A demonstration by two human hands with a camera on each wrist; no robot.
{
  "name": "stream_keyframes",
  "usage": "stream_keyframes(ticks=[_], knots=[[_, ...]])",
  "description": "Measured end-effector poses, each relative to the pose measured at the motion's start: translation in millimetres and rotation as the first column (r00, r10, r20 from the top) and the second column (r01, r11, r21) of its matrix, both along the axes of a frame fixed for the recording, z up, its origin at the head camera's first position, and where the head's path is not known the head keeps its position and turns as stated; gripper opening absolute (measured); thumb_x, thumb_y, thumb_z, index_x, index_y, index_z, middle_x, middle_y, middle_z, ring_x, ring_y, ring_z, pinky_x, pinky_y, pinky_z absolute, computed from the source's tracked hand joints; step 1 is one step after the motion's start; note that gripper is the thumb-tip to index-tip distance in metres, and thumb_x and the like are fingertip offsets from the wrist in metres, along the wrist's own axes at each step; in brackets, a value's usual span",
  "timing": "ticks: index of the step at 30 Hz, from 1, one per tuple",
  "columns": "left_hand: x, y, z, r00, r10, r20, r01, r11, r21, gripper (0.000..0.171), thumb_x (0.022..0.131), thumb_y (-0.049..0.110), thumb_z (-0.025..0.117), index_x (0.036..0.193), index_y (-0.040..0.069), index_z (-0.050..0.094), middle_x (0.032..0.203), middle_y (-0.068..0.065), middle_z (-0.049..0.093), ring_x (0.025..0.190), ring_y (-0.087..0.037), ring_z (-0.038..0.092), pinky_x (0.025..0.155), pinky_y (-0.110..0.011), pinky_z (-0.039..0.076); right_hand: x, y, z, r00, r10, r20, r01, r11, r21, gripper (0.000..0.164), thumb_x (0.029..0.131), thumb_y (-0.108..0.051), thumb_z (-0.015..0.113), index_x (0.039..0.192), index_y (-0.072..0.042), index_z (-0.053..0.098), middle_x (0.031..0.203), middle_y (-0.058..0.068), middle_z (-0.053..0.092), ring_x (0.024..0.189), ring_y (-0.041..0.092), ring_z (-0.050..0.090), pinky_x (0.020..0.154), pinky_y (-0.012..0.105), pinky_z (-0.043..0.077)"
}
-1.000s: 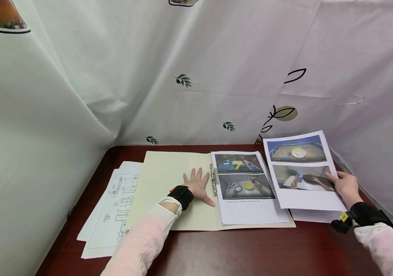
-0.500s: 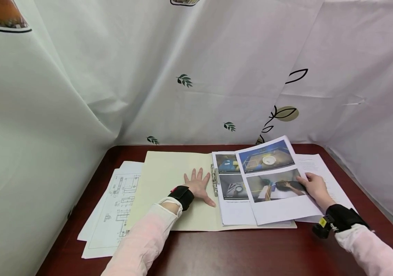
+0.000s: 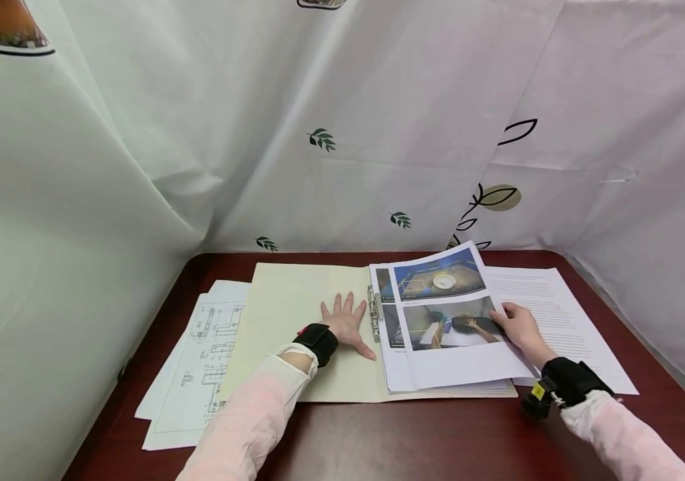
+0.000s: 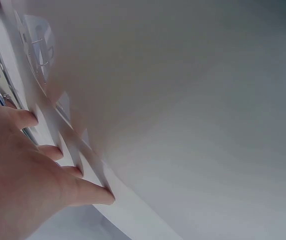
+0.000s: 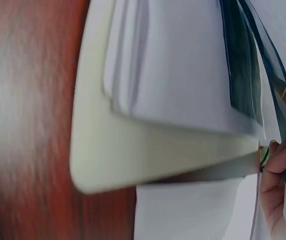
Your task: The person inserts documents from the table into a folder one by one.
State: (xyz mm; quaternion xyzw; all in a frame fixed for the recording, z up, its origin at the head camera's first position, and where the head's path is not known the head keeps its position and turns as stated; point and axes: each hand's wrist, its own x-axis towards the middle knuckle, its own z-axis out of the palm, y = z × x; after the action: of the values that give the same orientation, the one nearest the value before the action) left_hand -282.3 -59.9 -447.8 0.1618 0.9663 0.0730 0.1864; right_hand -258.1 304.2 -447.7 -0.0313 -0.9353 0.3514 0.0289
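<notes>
A cream folder (image 3: 291, 294) lies spread on the table, with a metal ring clip (image 3: 373, 314) at its spine. My left hand (image 3: 345, 325) rests on its left cover, fingers spread. In the left wrist view, the fingertips (image 4: 103, 196) touch the pale cover. At the right, my right hand (image 3: 523, 334) pinches the right edge of a printed sheet (image 3: 463, 367) bearing two photos. That sheet is slightly tilted over the paper stack (image 3: 398, 374) in the folder and covers most of it. In the right wrist view, the thumb and fingers (image 5: 278, 160) hold the sheet's edge.
Sheets with line drawings (image 3: 180, 401) lie at the left, partly beneath the folder. A text page (image 3: 583, 341) lies right of the folder. The dark red table (image 3: 414, 441) has white curtains (image 3: 366, 167) behind and at its sides.
My right hand has carried the photo sheet leftward, from beside the folder to over its paper stack, uncovering the text page. My left hand has stayed in place.
</notes>
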Motion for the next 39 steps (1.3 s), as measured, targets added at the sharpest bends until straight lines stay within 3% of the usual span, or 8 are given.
stream_keyframes(ticks=[10, 19, 27, 33, 39], knots=[[-2.2, 1.1, -4.0, 1.0, 0.002, -0.003, -0.002, 1.0, 0.007, 0.122, 0.07, 0.064, 0.084, 0.164, 0.02, 0.019, 0.17, -0.014, 0.005, 0.156, -0.038, 0.001, 0.119, -0.067, 0.008, 3.6, -17.6, -7.5, 1.0, 0.029, -0.011, -0.029, 1.0, -0.006, 0.028, 0.101, -0.007, 0.056, 0.108, 0.02, 0.058, 0.092, 0.028, 0.063, 0.078, 0.026, 0.052, 0.071, 0.035, 0.042], [1.7, -0.8, 0.1, 1.0, -0.005, -0.006, 0.005, 1.0, 0.023, 0.118, 0.072, 0.062, 0.084, 0.163, 0.019, 0.021, 0.17, -0.015, 0.007, 0.155, -0.038, 0.002, 0.119, -0.066, 0.008, 3.6, -29.2, -9.1, 0.998, 0.036, -0.05, -0.036, 0.999, -0.006, 0.022, 0.099, -0.006, 0.059, 0.098, 0.016, 0.058, 0.081, 0.021, 0.061, 0.075, 0.025, 0.05, 0.07, 0.036, 0.041], [1.4, 0.0, -0.7, 1.0, 0.0, -0.01, 0.0, 1.0, 0.022, 0.119, 0.072, 0.062, 0.084, 0.163, 0.019, 0.022, 0.169, -0.015, 0.008, 0.155, -0.038, 0.002, 0.119, -0.066, 0.009, 2.0, -32.9, -11.1, 1.0, 0.017, -0.01, -0.018, 0.999, -0.027, 0.033, 0.1, -0.007, 0.057, 0.115, 0.022, 0.056, 0.098, 0.032, 0.066, 0.084, 0.031, 0.059, 0.075, 0.039, 0.046], [0.1, -0.4, -2.7, 1.0, 0.002, -0.007, -0.001, 1.0, 0.026, 0.12, 0.071, 0.062, 0.084, 0.163, 0.019, 0.021, 0.17, -0.015, 0.007, 0.155, -0.038, 0.002, 0.119, -0.067, 0.008, 1.1, -35.2, -13.5, 0.999, 0.027, -0.047, -0.028, 1.0, -0.005, 0.027, 0.099, -0.006, 0.059, 0.108, 0.02, 0.059, 0.089, 0.027, 0.065, 0.079, 0.029, 0.056, 0.073, 0.039, 0.044], [-2.4, 0.8, -5.1, 1.0, 0.011, 0.003, -0.011, 0.999, 0.037, 0.12, 0.07, 0.062, 0.085, 0.163, 0.02, 0.021, 0.17, -0.014, 0.006, 0.156, -0.037, 0.0, 0.119, -0.067, 0.006, 0.5, -36.7, -12.9, 0.999, 0.024, -0.032, -0.024, 1.0, -0.007, 0.028, 0.099, -0.006, 0.058, 0.11, 0.02, 0.059, 0.091, 0.028, 0.066, 0.081, 0.031, 0.057, 0.074, 0.039, 0.044]])
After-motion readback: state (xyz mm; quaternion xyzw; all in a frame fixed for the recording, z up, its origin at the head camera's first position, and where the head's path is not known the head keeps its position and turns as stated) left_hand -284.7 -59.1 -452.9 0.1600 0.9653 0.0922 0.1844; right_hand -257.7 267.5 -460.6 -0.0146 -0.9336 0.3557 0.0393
